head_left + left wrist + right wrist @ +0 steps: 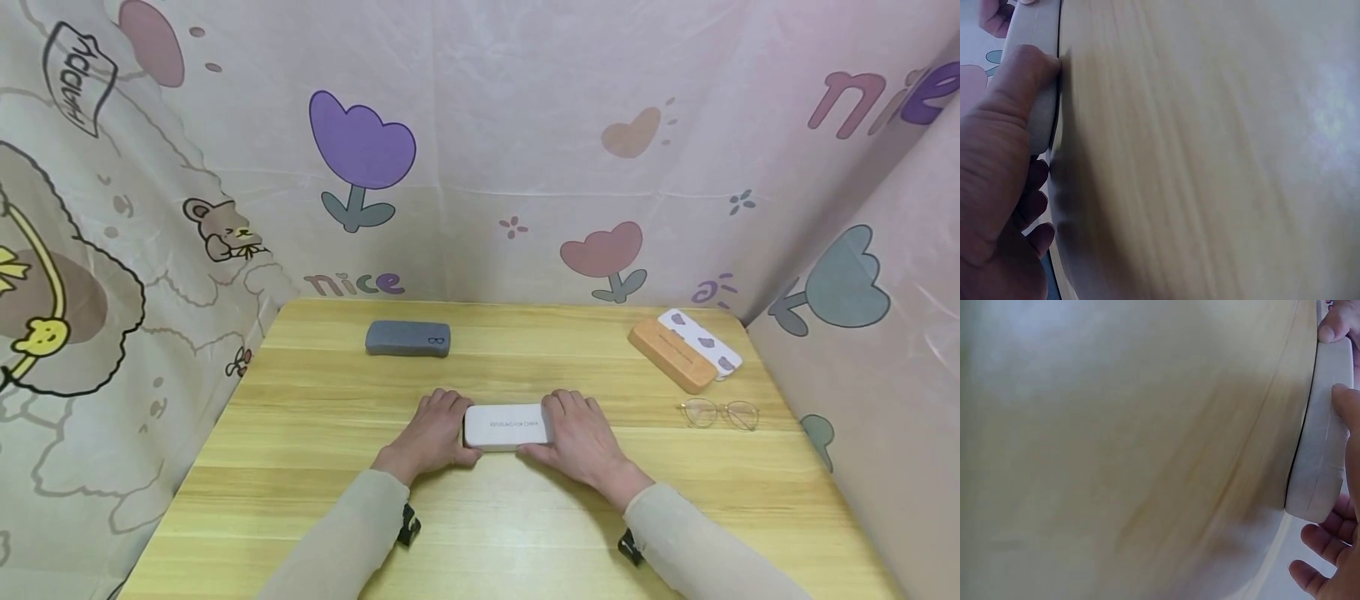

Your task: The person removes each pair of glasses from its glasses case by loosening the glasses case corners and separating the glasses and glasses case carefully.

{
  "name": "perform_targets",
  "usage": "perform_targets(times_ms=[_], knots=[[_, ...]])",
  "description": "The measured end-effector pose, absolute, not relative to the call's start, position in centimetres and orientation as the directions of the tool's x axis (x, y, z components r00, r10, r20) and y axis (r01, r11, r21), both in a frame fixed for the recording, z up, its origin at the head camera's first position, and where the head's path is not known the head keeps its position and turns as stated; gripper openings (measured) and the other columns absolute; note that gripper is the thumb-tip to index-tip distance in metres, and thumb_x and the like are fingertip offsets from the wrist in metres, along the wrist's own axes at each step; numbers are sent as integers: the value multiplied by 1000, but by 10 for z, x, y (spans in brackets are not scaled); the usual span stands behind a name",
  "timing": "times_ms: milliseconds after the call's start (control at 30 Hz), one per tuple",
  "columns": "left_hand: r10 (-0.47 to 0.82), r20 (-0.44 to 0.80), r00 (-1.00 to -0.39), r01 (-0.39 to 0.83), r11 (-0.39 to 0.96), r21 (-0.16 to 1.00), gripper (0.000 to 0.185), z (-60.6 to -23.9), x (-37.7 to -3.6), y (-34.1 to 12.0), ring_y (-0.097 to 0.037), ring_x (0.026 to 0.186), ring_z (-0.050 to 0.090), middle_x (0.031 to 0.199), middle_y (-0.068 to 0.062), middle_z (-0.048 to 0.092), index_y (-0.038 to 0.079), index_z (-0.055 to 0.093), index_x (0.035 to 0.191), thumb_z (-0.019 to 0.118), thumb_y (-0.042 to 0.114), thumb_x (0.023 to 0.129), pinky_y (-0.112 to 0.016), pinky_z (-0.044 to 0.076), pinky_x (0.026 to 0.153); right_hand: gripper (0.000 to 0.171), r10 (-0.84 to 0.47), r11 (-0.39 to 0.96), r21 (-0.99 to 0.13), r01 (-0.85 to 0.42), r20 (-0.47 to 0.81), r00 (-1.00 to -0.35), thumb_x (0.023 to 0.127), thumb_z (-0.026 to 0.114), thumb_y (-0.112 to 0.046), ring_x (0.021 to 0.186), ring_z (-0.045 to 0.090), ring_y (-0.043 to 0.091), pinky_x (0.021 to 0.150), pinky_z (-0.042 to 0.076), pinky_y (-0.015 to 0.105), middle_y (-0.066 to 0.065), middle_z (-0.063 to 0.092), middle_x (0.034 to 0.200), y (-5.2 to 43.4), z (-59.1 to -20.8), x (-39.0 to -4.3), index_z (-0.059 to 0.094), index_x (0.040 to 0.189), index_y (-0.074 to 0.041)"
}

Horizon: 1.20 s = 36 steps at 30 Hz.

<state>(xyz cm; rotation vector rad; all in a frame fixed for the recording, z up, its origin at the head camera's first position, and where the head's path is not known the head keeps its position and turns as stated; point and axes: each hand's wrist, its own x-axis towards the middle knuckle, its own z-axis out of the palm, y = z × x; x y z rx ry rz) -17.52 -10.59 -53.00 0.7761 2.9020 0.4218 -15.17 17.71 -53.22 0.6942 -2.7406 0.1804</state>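
Note:
A white glasses case (508, 423) with small lettering on its lid lies closed on the table between my two hands. At its left end my left hand (433, 435) grips it, thumb on the near side and fingers at the far side. My right hand (579, 437) holds the right end in much the same way. In the left wrist view the left thumb presses the side of the case (1041, 122). From the right wrist, the case (1317, 465) shows a seam along its side, and some right fingers (1321, 544) reach past its end.
A grey glasses case (407, 339) lies at the back left of the wooden table (495, 533). At the back right, an orange case (671, 354) lies beside a white cloth with bear prints (705, 340). Thin-framed glasses (722, 412) rest in front of them. Printed curtains surround the table.

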Motion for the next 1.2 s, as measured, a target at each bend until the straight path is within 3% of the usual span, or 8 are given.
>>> perform_targets(times_ms=[1200], knots=[[512,-34,-858,475,818,326,83,-529,-174,-105,-30,126,50,134,-11,60,4,56,143,84,55,83,-51,38,114,85,-458,875,-43,-483,255,-852,79,70,-82,104,63,27,86,51,43,11,67,115,180,-531,-159,63,116,-6]])
